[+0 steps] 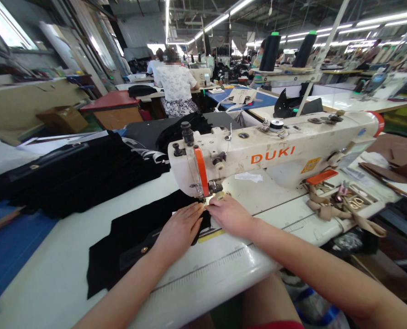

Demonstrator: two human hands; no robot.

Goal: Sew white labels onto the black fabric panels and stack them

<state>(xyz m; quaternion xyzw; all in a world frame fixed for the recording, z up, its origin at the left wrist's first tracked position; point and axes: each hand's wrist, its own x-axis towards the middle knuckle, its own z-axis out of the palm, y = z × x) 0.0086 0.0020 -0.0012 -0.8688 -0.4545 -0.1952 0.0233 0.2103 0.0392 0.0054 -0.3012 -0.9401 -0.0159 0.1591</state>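
A black fabric piece lies on the white table of a sewing machine, with its right end under the needle area. A black strip with a small gold-coloured stud is on the piece. My left hand rests flat on the fabric, its stretched fingers pointing toward the needle. Close beside the needle, my right hand has its fingers bent and pressed together at the fabric's right edge. Both sets of fingertips nearly meet there. The needle and presser foot are partly hidden by my fingers.
A stack of black pieces lies at the left. Tan straps and a parts tray with small metal pieces are at the right. Thread cones stand behind the machine. A person in a white patterned top sits farther back.
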